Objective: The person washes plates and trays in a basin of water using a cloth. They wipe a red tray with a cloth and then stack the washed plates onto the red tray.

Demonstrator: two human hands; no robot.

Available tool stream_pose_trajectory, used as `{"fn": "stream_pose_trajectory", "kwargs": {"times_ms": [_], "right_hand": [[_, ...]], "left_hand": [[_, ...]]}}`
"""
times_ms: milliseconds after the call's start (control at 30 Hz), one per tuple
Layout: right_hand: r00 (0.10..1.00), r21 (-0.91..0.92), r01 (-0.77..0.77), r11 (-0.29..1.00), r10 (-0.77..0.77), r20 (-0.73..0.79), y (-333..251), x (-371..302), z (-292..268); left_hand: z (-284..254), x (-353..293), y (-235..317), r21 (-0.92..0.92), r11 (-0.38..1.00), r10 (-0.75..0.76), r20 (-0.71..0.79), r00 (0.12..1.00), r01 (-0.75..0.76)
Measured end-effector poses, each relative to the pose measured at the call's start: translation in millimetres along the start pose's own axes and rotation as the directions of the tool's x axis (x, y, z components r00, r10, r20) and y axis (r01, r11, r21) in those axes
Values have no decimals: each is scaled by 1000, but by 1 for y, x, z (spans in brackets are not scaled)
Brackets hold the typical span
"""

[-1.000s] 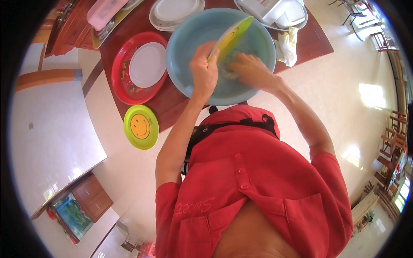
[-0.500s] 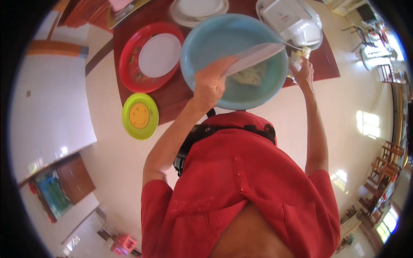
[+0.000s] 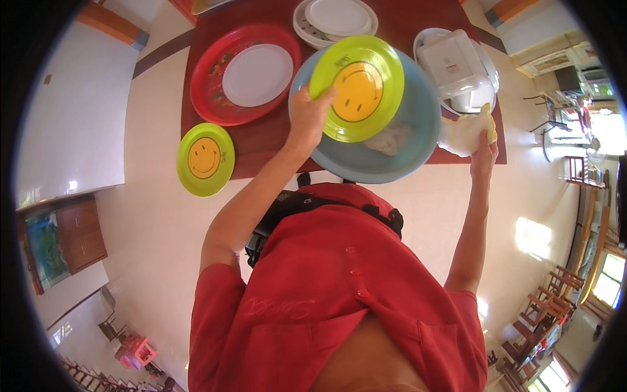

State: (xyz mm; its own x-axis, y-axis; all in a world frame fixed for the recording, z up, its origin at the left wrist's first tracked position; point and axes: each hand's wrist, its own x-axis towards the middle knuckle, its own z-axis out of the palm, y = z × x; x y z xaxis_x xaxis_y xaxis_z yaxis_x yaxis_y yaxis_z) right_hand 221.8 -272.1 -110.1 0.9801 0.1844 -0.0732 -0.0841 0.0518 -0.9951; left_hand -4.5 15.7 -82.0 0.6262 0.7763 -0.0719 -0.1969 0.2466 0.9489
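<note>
My left hand [image 3: 309, 114] grips the rim of a lime-green plate [image 3: 356, 55] with an orange smiley face, its face turned up. The plate is held over a light-blue basin [image 3: 421, 108]; a soaked whitish cloth [image 3: 390, 140] lies inside the basin. Off the basin's right side, my right hand [image 3: 482, 155] is closed on a white cloth [image 3: 462, 136] with a yellow edge, which hangs open beside the rim. A second lime-green smiley plate [image 3: 206, 176] rests at the table's front left corner, jutting past the edge.
A red patterned tray [image 3: 202, 98] with a white plate [image 3: 258, 75] in it stands to the left on the dark red table [image 3: 245, 168]. Stacked white plates [image 3: 336, 16] sit behind the basin. White dishes [image 3: 450, 65] are piled in a bowl at the far right.
The plate in my left hand has turned from nearly edge-on to showing its smiley face. My right hand has lifted the bunched cloth off the table, and it has spread out.
</note>
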Motion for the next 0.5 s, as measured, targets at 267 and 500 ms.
{"fn": "stream_pose_trajectory", "kwargs": {"times_ms": [267,500], "right_hand": [[977,190,-138,972,103,184,-107,-41,49],[530,-192,646,739,-254,809,-103,-114,161]], "left_hand": [[19,2,7,-232,951,-210,14,978,207],[44,-8,32,-319,882,-344,71,936,348]]}}
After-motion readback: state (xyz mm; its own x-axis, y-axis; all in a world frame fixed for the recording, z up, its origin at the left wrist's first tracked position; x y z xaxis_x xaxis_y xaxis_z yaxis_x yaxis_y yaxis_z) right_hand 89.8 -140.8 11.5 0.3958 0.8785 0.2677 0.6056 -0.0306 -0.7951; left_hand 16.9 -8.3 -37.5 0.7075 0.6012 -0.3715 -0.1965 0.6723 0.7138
